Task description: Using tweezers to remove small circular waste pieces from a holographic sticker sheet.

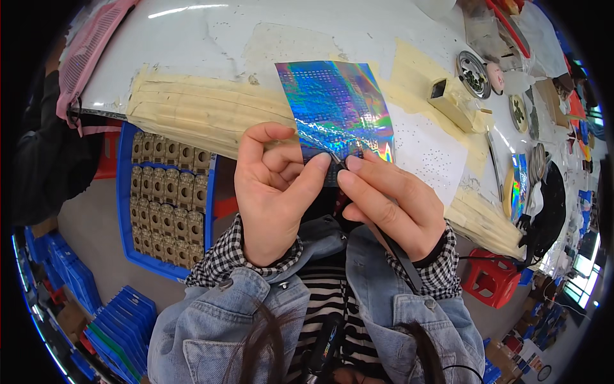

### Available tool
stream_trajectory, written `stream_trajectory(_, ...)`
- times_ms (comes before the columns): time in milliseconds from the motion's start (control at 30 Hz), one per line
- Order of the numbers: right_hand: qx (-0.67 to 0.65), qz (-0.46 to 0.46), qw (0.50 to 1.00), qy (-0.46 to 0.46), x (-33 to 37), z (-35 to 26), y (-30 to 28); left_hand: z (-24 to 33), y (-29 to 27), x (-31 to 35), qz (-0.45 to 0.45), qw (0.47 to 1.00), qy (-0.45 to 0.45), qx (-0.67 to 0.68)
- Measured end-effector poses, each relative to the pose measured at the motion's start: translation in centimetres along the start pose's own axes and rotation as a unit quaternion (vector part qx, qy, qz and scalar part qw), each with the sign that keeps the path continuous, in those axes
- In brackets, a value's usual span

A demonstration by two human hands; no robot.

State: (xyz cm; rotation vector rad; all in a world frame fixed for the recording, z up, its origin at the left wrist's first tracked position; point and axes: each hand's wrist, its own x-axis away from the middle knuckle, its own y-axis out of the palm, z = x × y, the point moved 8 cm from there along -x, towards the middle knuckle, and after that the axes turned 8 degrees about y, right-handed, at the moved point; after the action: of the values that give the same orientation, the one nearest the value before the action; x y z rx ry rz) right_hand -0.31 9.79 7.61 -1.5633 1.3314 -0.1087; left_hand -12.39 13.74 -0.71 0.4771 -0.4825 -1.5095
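A shiny holographic sticker sheet [339, 96] with rows of small cut marks is held over the table's near edge. My left hand [272, 192] pinches its lower part between thumb and fingers, the index finger curled beside the left edge. In my right hand [400, 201] is a slim dark tool that looks like tweezers [404, 265], its back end running down past the wrist. The tool's tip meets the sheet near my left thumb. Whether a small piece sits at the tip is too small to tell.
A blue crate [121, 198] of khaki parts with round holes stands left below the table [192, 38]. On the right are a dotted white paper [428, 153], a cream block [457, 102], a metal dish [462, 63] of dark bits and a red stool [491, 281].
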Motion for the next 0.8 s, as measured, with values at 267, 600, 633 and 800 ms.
stream_trajectory(267, 0.004, 0.006, 1.0, -0.006, -0.05, 0.0, 0.22, -0.02, 0.01, -0.03, -0.003, 1.0, 0.009, -0.005)
stream_trajectory(600, 0.008, 0.003, 1.0, -0.009, -0.08, -0.05, 0.28, 0.03, -0.04, -0.05, -0.013, 1.0, 0.018, -0.002)
stream_trajectory(633, 0.008, 0.003, 1.0, -0.01, -0.08, -0.05, 0.27, 0.01, -0.03, -0.06, -0.015, 1.0, 0.018, -0.002)
stream_trajectory(800, 0.0, 0.012, 1.0, -0.01, 0.1, 0.14, 0.34, -0.12, -0.09, -0.05, -0.008, 1.0, 0.016, 0.001)
